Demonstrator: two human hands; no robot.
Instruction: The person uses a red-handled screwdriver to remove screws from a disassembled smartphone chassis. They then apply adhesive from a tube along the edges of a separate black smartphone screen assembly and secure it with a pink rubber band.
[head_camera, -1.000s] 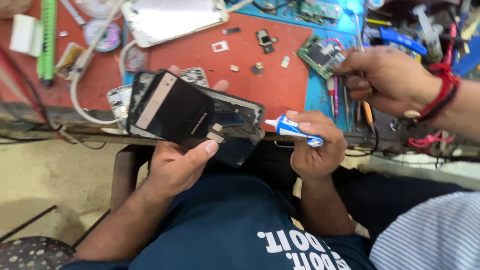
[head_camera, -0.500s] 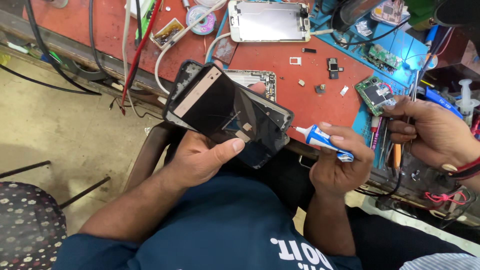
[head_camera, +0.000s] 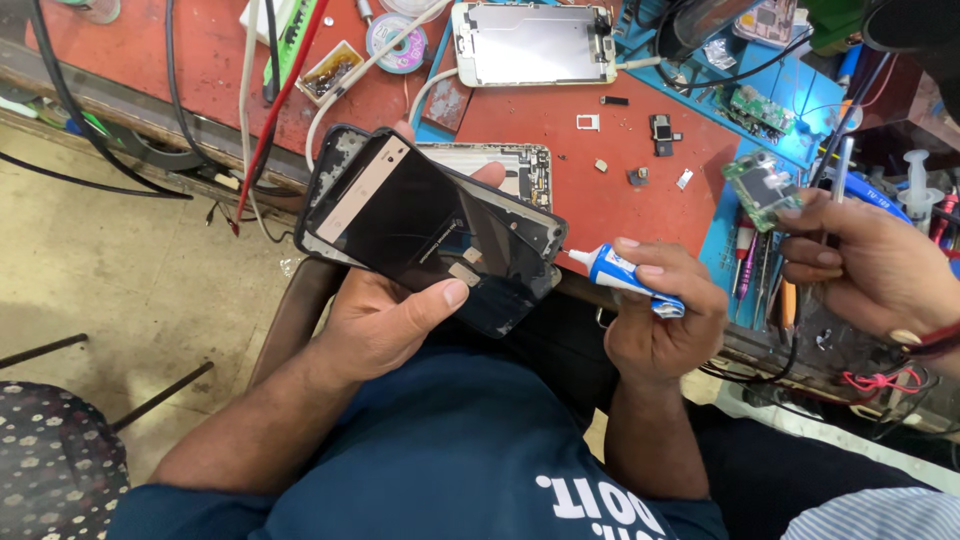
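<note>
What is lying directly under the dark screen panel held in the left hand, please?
Under the screen panel a dark phone frame shows at its edges, gripped by the left hand. The frame's middle is covered.

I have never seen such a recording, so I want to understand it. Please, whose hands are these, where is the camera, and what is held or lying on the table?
The camera sits on a person's head and looks down. Their left hand holds a dark phone screen panel with its frame. Their right hand holds a small blue-and-white tube, nozzle at the panel's edge. On the red bench mat lie a pale phone housing and small parts. The hand at right, with a small circuit board, belongs to another person.
</note>
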